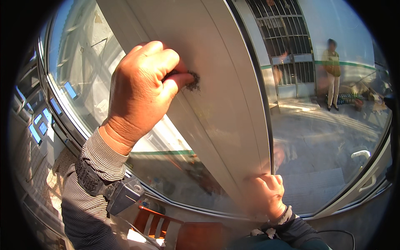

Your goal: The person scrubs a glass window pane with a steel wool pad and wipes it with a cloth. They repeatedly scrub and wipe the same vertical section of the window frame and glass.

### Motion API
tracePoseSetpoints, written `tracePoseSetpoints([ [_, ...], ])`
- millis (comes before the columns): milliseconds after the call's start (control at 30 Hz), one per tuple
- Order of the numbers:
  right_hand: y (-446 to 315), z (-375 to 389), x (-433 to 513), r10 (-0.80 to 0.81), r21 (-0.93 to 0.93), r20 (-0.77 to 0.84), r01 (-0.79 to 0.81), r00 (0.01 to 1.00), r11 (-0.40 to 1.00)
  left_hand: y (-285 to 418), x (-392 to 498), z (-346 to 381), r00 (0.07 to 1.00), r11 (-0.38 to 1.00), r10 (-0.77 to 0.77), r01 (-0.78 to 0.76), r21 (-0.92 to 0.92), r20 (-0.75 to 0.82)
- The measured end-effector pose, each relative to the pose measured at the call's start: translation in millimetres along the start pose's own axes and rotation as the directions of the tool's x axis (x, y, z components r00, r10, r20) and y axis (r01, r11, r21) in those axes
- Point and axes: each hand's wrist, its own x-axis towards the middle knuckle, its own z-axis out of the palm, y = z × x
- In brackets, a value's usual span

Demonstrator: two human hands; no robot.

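Observation:
My left hand (143, 84) pinches a dark, fibrous scouring pad, likely steel wool (196, 82), between thumb and fingers. The pad touches the beige face of a wide window-frame post (218, 90). Lower right, my right hand (270, 193) is against the same post near its dark edge seal, fingers curled; what lies under them is hidden. A device on a black strap (125, 193) sits on my left forearm, over a striped sleeve. Glass panes flank the post.
Below the window stand a reddish wooden slatted chair (150, 222) and a white item (137, 236). White window handles (361, 153) are at the right. Through or in the right pane show a standing person (332, 68), a barred door (289, 47) and several bottles (350, 97).

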Motion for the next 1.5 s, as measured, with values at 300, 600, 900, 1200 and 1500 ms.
tracePoseSetpoints([
  [300,-0.2,-4.8,3.3,-0.003,0.035,0.065,0.000,0.998,0.999,-4.4,14.2,3.5,0.988,0.988,0.154,-0.154,-0.024,-0.017],
  [600,-1.9,-6.2,2.5,0.014,0.028,0.101,-0.017,0.995,0.999,13.8,23.7,-1.6,0.989,0.989,0.110,-0.119,0.094,0.096],
  [900,1.8,-1.7,-2.4,0.014,0.005,0.092,-0.014,0.996,1.000,-3.8,29.3,-3.6,0.974,0.969,0.225,-0.222,0.109,-0.019],
  [1200,4.1,-2.5,-4.1,0.010,-0.021,0.158,-0.007,0.987,1.000,-2.7,31.3,-2.9,0.988,0.987,0.157,-0.157,0.019,-0.010],
  [1500,3.5,2.2,-3.4,-0.034,-0.069,0.038,0.037,0.999,0.997,-3.6,27.1,-1.9,0.992,0.993,0.110,-0.108,0.039,-0.066],
])
